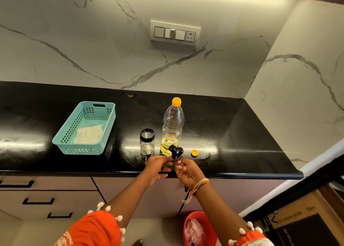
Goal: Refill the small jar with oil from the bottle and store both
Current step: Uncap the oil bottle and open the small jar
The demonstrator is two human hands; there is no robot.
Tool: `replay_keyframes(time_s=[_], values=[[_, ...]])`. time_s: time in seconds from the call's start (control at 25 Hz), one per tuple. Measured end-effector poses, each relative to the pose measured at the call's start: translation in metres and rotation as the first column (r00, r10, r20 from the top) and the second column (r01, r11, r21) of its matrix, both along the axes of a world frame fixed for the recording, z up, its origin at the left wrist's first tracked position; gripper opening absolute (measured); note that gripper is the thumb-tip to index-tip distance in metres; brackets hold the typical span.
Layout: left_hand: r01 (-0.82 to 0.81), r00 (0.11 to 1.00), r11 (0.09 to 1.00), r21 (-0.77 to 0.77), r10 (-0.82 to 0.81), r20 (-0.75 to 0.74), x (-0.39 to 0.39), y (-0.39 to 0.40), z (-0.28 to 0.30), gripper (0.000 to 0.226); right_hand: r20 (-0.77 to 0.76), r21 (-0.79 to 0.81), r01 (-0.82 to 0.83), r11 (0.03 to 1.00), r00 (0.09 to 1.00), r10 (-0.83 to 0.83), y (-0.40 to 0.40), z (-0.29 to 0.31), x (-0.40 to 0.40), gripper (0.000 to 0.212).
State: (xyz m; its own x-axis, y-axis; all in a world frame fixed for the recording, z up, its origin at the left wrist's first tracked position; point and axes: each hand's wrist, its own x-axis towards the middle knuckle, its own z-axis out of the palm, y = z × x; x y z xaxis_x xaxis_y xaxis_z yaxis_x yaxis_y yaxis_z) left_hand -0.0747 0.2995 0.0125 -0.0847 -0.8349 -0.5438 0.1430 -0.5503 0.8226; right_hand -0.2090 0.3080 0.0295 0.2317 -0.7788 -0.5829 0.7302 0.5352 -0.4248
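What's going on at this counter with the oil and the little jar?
A person stands at a black counter and holds a black jar lid up between both hands: the right hand grips it, and the left hand touches it with its fingertips. The small glass jar stands open beside the oil bottle, which is about a third full and has an orange cap on. A loose orange cap lies to its right. A teal basket waits further left.

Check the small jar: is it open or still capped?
Open: small jar shows a bare mouth; the black lid is in the right hand.
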Motion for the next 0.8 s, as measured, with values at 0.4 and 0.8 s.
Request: replay_keyframes(time_s=[0.4,0.8], values=[[0.043,0.989,0.989,0.138,-0.023,-0.146,-0.029,-0.011,-0.001,0.010,0.013,0.036,0.006,0.999,1.000,-0.006,-0.001,-0.020,-0.032,0.020],[0.018,0.997,0.969,0.246,-0.035,0.065,-0.053,-0.035,-0.010,0.018,-0.698,0.047,0.125,0.991,0.714,-0.057,-0.021,-0.031,-0.043,0.012]])
